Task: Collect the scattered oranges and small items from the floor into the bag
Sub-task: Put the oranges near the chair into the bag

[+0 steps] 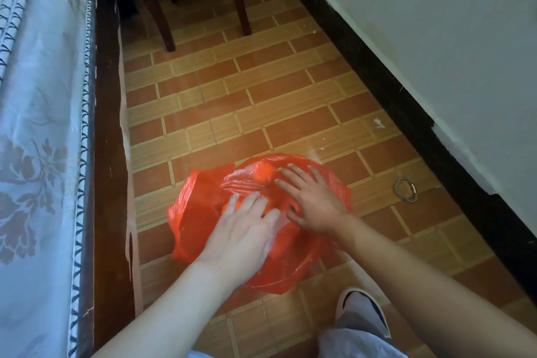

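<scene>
Red plastic bag (258, 224) on tiled floor (261, 96), near centre. Left hand (244, 229) flat on bag, fingers straight, grasping nothing. Right hand (308, 197) spread on film, fingers straight, released. Orange (229, 206) glimpsed under left fingertips, probably inside bag.

Risk: pressing on slack film could roll fruit out through open mouth or tear thin plastic.

Bracelet (406, 189) uncollected, right of bag, apart from it. Chair legs (165, 9) far. Bed (43, 125) left, wall (436, 38) right, hemming in narrow strip. Slippered foot (363, 311) near, right.

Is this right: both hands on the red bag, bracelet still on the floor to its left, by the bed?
Not quite. The head view shows the bracelet lying on the floor right of the red bag, by the wall. Left hand and right hand do rest on the bag.
</scene>
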A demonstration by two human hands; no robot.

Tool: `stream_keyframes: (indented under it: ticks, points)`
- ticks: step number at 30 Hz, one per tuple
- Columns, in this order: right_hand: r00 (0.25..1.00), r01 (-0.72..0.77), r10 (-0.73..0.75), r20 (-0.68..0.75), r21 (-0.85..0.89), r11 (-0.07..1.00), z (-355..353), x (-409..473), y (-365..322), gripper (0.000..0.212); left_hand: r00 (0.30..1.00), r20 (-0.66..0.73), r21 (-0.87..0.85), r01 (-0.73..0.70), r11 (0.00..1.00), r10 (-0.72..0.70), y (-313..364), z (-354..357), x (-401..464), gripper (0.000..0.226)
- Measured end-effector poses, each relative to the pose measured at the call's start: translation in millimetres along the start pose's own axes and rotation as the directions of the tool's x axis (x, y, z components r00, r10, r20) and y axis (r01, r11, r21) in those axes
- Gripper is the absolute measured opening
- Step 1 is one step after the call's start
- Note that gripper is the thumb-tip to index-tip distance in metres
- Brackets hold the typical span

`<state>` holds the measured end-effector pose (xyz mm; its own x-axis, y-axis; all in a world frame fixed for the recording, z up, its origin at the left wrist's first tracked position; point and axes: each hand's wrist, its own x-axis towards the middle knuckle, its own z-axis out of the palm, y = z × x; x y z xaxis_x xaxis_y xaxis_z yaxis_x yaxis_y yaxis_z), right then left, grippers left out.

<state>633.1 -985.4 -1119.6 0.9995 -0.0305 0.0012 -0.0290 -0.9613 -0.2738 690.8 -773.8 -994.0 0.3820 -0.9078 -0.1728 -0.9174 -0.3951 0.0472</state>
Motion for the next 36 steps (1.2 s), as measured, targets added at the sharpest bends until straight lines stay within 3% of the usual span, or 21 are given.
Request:
stream_keyframes:
  ticks: [2, 4, 6, 8, 12, 18, 25, 31, 36]
  points:
    - [0.988, 0.144, -0.145, -0.049, -0.038, 0.989, 2.4, 3.4, -8.6, 0.067, 0.992, -0.125, 0.090, 0.025, 0.996, -0.013, -15.4, -12.7, 8.2, 0.053]
    - [0.950, 0.314, -0.313, 0.025, -0.088, 0.945, 11.0, 5.9, -19.7, 0.066, 0.985, -0.151, 0.186, 0.113, 0.976, -0.085, -35.9, -31.2, 16.4, 0.058]
    - [0.896, 0.440, -0.423, 0.135, -0.151, 0.885, 23.4, 11.0, -27.8, 0.068, 0.980, -0.080, 0.300, 0.198, 0.933, -0.182, -58.8, -42.5, 20.3, 0.066]
    - [0.868, 0.484, -0.432, 0.244, -0.229, 0.844, 31.9, 22.4, -27.6, 0.069, 0.966, 0.034, 0.400, 0.221, 0.889, -0.255, -80.0, -43.3, 16.9, 0.079]
    - [0.867, 0.441, -0.286, 0.407, -0.364, 0.821, 28.1, 49.9, -11.0, 0.070, 0.937, 0.166, 0.483, 0.193, 0.854, -0.307, -104.5, -28.9, 0.7, 0.093]
    - [0.917, 0.366, -0.271, 0.293, -0.346, 0.864, 11.6, 77.5, 20.7, 0.077, 0.909, 0.248, 0.447, 0.198, 0.872, -0.334, -108.5, -6.0, -16.4, 0.101]
    - [0.948, 0.095, -0.024, 0.318, -0.209, 0.973, 24.2, 67.5, 54.7, 0.098, 0.840, 0.281, 0.411, 0.331, 0.849, -0.464, -113.9, 16.1, -24.6, 0.123]
    - [0.921, -0.066, 0.097, 0.376, -0.095, 0.993, 40.2, 59.0, 70.4, 0.110, 0.805, 0.367, 0.336, 0.352, 0.873, -0.466, -104.7, 33.5, -21.2, 0.124]
    - [0.952, -0.118, 0.106, 0.288, 0.023, 0.993, 38.6, 55.4, 69.2, 0.090, 0.800, 0.394, 0.285, 0.361, 0.888, -0.452, -98.0, 33.0, -18.2, 0.116]
